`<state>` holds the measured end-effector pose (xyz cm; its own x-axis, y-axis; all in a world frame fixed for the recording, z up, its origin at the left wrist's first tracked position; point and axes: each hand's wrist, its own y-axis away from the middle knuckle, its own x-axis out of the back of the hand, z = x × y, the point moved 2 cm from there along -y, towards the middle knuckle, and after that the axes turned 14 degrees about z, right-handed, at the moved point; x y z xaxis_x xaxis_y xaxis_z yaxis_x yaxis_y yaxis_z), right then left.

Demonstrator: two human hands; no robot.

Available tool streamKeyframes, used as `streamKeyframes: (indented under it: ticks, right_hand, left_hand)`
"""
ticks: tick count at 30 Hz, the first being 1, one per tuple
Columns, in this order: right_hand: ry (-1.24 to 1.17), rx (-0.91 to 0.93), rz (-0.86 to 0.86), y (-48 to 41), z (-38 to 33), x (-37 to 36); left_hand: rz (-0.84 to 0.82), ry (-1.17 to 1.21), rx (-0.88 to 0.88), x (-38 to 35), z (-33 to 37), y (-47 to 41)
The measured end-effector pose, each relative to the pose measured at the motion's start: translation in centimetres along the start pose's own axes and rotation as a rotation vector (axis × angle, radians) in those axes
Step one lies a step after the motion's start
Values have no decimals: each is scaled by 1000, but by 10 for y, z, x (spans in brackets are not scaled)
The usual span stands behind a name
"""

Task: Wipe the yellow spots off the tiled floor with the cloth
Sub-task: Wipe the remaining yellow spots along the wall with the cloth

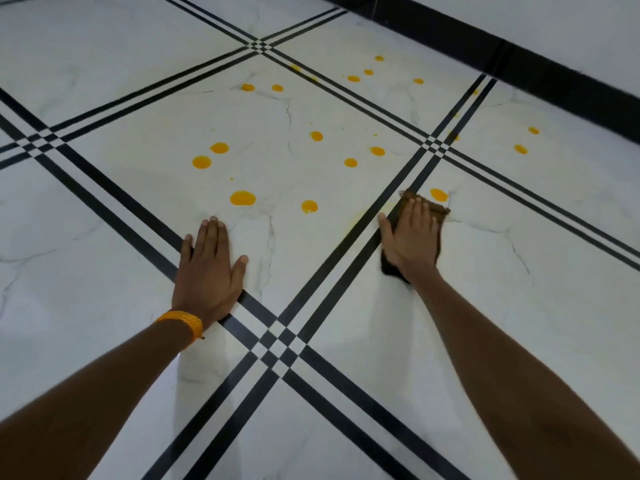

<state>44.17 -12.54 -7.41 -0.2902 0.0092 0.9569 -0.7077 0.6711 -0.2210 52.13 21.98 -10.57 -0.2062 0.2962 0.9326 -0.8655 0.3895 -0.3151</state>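
Several yellow spots dot the white marble-look tiled floor [138,188], the biggest one [242,198] just ahead of my left hand. My right hand [410,237] lies flat on a brown cloth [440,211], pressing it to the floor across the black double stripe. One yellow spot [438,194] sits right at the cloth's far edge. A faint yellow smear [356,216] shows left of the cloth. My left hand [207,268], with an orange wristband, rests palm down on the tile, fingers together, holding nothing.
Black double stripes [332,282] cross the floor in a diagonal grid. A black skirting band [554,77] runs along the wall at the upper right. More yellow spots [520,149] lie on the far right tile and near the far crossing [353,78].
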Motion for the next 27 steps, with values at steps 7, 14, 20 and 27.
streamKeyframes:
  ticks: [7, 14, 20, 27]
  right_hand:
    - [-124, 654, -194, 122, -50, 20]
    - [-16, 167, -35, 20, -11, 1]
    - [-104, 567, -184, 146, -17, 27]
    - [39, 64, -9, 52, 60, 19]
  left_hand:
    - [-1, 28, -11, 2, -5, -1]
    - [0, 15, -12, 0, -4, -1]
    - [-2, 37, -5, 3, -5, -1]
    - [6, 41, -16, 0, -3, -1]
